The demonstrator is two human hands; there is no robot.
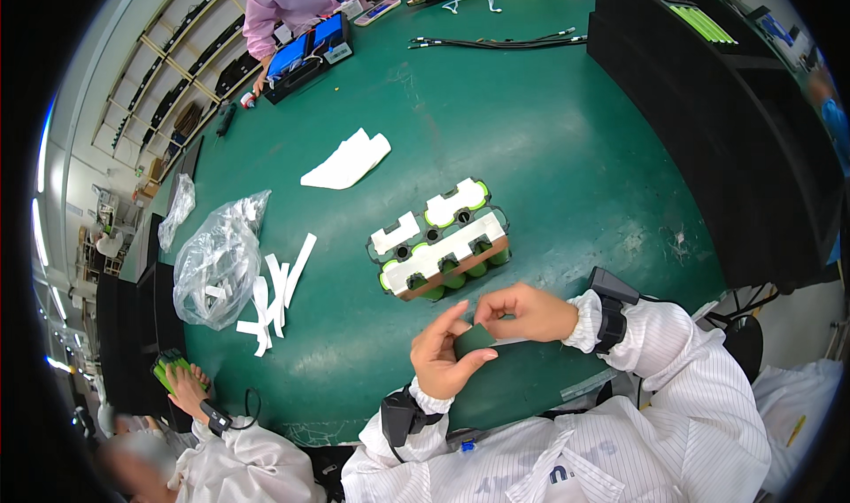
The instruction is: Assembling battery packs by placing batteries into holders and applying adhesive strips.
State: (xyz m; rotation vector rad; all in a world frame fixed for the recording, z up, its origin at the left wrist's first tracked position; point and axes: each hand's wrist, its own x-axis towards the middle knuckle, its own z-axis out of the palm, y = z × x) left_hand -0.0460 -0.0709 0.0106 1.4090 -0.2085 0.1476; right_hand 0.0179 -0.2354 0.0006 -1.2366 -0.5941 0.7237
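My left hand holds a small dark green sheet between its thumb and fingers, just above the table's near side. My right hand pinches at the sheet's upper right edge, and what lies between those fingertips is hidden. A thin white edge shows below the right hand. Just beyond my hands sits a battery pack of green cylindrical cells in a black holder. White pieces cover parts of its top, and a brown strip runs along its near side.
Left of the pack lie white strips and a clear plastic bag; white sheets lie beyond. A black rack borders the right. At left, a co-worker's hand holds green cells. Another person handles blue packs across the table.
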